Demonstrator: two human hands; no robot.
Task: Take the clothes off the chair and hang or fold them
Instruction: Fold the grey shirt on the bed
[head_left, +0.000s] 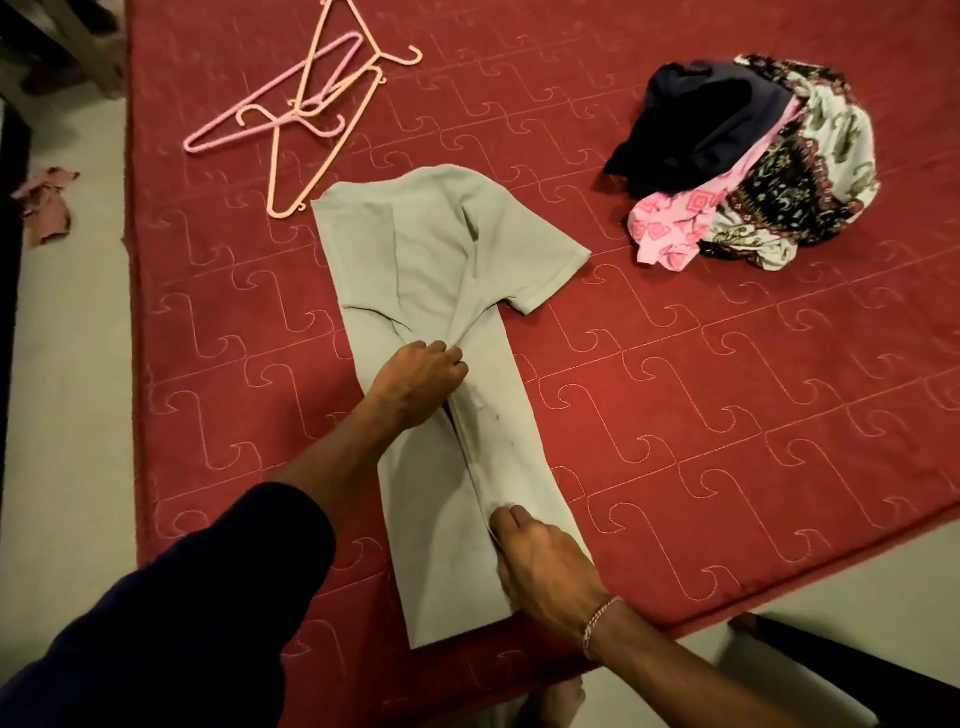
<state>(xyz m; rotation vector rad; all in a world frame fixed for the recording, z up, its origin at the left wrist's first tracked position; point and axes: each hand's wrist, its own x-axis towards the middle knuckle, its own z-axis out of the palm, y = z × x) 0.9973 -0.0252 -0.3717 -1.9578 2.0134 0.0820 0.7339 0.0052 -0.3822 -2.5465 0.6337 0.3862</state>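
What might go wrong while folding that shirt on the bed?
The grey T-shirt hangs over the red mattress edge near the right hand, so it might slide off. One sleeve still sticks out, so the fold held by the left hand may turn out lopsided. The hangers look tangled.

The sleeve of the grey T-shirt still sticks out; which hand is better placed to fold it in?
Probably the left hand: it grips the T-shirt just below the sleeve, while the right hand holds the hem end.
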